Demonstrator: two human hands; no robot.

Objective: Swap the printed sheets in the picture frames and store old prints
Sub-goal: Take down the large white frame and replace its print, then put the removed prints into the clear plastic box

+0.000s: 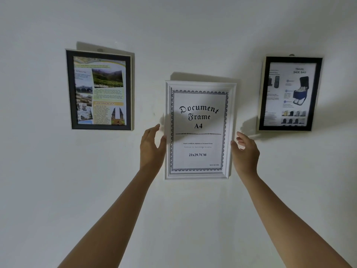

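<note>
A white picture frame [200, 86] hangs in the middle of the wall, holding a sheet [199, 130] printed "Document Frame A4". My left hand [151, 147] is at the frame's left edge, thumb against the edge and fingers spread and pointing up, clear of the frame. My right hand [246, 149] is at the right edge, thumb touching it and fingers loosely bent off the frame. Neither hand closes round the frame.
A black frame [70, 89] with a colourful travel leaflet hangs up to the left. Another black frame [316, 93] with a "Travel Shoe Bag" print hangs up to the right. The wall [193, 219] is plain white.
</note>
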